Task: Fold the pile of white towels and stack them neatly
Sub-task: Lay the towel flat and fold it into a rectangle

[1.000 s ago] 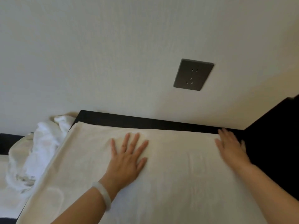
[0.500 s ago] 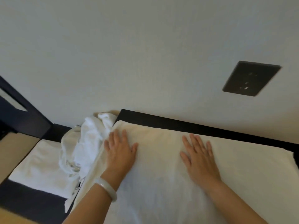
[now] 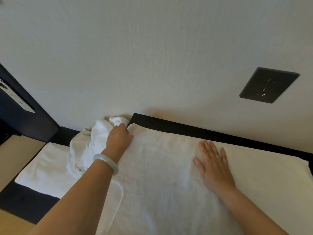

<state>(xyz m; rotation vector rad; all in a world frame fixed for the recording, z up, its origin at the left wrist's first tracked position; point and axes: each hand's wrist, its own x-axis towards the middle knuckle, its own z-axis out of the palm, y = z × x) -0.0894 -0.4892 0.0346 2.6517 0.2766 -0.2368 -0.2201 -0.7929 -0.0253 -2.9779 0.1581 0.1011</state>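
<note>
A large white towel (image 3: 169, 192) lies spread flat on a dark surface against the wall. My left hand (image 3: 118, 139), with a pale bangle on its wrist, curls its fingers round the towel's far left corner. My right hand (image 3: 214, 167) lies flat on the towel's middle with fingers straight and spread, pressing it down. To the left, a crumpled heap of white towels (image 3: 86, 148) sits beside the spread towel. A folded white towel (image 3: 44, 172) lies flat under and left of the heap.
The dark surface (image 3: 186, 128) runs along a pale wall with a dark socket plate (image 3: 268, 85) at upper right. A dark panel (image 3: 22, 116) stands at far left. Tan wood (image 3: 15, 155) shows at lower left.
My left hand slid from flat on the towel to its far left corner and curled round it. My right hand moved left to the towel's middle. The view panned left.
</note>
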